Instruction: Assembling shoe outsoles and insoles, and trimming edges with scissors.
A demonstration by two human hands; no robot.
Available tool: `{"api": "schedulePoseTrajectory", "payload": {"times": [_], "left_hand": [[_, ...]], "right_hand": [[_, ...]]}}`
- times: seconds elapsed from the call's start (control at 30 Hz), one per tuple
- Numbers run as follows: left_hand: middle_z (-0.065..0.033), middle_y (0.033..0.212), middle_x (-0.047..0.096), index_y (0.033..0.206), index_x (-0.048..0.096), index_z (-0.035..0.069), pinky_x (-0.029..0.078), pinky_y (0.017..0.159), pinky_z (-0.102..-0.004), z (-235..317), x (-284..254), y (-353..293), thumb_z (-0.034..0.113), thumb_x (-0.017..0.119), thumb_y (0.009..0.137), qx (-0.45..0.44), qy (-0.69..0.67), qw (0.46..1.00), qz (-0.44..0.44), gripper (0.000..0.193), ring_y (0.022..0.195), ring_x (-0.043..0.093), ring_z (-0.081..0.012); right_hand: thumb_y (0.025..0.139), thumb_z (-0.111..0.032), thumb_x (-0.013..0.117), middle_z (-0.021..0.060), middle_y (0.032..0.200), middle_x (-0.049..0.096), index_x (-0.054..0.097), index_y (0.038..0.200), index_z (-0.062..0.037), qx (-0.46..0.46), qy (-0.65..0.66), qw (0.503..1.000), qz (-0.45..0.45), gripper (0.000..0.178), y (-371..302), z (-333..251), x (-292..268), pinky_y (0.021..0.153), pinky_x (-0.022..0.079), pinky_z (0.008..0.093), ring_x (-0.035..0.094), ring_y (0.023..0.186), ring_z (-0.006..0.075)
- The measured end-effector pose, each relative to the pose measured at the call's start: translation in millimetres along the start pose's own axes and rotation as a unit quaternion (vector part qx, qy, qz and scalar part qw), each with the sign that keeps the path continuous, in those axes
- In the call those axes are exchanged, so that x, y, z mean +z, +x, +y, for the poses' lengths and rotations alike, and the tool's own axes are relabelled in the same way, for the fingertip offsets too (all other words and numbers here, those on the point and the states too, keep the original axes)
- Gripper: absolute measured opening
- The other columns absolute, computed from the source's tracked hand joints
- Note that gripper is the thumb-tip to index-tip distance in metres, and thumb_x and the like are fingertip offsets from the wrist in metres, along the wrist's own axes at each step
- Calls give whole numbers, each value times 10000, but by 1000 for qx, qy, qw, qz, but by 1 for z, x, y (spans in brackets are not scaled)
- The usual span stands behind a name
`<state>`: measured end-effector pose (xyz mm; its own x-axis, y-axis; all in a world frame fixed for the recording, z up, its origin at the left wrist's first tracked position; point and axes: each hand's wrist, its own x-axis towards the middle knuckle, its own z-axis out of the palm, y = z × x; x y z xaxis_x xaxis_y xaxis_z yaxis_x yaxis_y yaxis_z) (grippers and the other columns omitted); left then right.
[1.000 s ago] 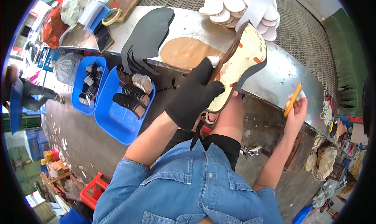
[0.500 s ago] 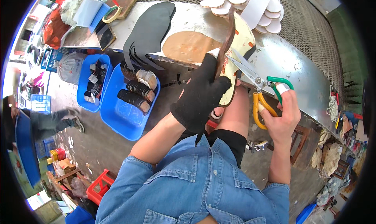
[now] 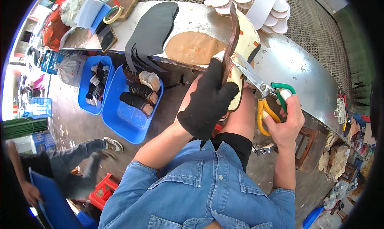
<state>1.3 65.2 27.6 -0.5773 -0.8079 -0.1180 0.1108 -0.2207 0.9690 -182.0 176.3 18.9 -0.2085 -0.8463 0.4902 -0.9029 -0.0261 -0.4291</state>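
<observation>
My left hand (image 3: 210,99), in a black glove with bare fingertips, grips a pale yellow shoe insole (image 3: 249,33) with orange-brown marks. Along the insole's left side runs a dark brown strip (image 3: 232,33), pinched under my thumb and fingers. My right hand (image 3: 289,123) has white wrapping on a fingertip and thumb and is closed round scissors (image 3: 260,85) with one green and one yellow handle. The handles are spread, and the blades point up and left onto the insole near my left thumb. Whether the blades bite into material I cannot tell.
On the metal bench (image 3: 304,69) lie a dark grey sheet (image 3: 154,27), a brown sole-shaped piece (image 3: 196,48), white insoles (image 3: 280,19) and a phone (image 3: 107,37). Blue bins (image 3: 132,129) with bundled pieces stand left. A person (image 3: 60,165) with a blue object passes near a red stool (image 3: 105,191).
The person at the left has come closer with the blue object. My right hand and the scissors have shifted slightly down and left; my left hand has moved slightly right, still gripping the insole.
</observation>
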Motion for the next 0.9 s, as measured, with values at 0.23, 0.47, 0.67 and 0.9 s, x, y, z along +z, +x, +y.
{"api": "schedulePoseTrajectory", "payload": {"times": [0.23, 0.47, 0.67, 0.9], "left_hand": [[-159, 994, 574, 1164, 427, -15, 470, 760, -324, -14, 13, 3, 82, 520, 815, 77, -17, 994, 75, 374, 893, 582, -202], [-182, 940, 595, 1138, 426, -10, 474, 726, -333, -23, 6, 6, 91, 538, 785, 82, -55, 992, 81, 384, 875, 612, -248], [-203, 962, 578, 1186, 372, -13, 481, 719, -350, -12, 20, -3, 90, 550, 768, 80, 51, 989, 112, 465, 873, 613, -273], [-215, 915, 538, 1192, 369, -14, 470, 717, -386, -32, 21, -5, 94, 511, 769, 193, 201, 955, 106, 459, 781, 574, -330]], "right_hand": [[628, -24, 656, 105, 846, 566, 515, 1019, 0, 222, 225, 948, -34, 416, -31, -16, 34, 647, 476, 281, 589, 716, 168], [613, -36, 667, 81, 806, 554, 511, 1002, 8, 177, 163, 970, -5, 421, -23, -13, 22, 578, 461, 277, 567, 639, 155], [596, -67, 684, 105, 762, 521, 520, 980, -1, 64, 13, 998, 20, 423, -19, -11, 18, 504, 424, 303, 535, 591, 223], [623, 0, 655, 123, 839, 595, 514, 1005, 15, 286, 388, 875, -53, 408, -21, -26, 34, 682, 482, 284, 616, 759, 170]]}}
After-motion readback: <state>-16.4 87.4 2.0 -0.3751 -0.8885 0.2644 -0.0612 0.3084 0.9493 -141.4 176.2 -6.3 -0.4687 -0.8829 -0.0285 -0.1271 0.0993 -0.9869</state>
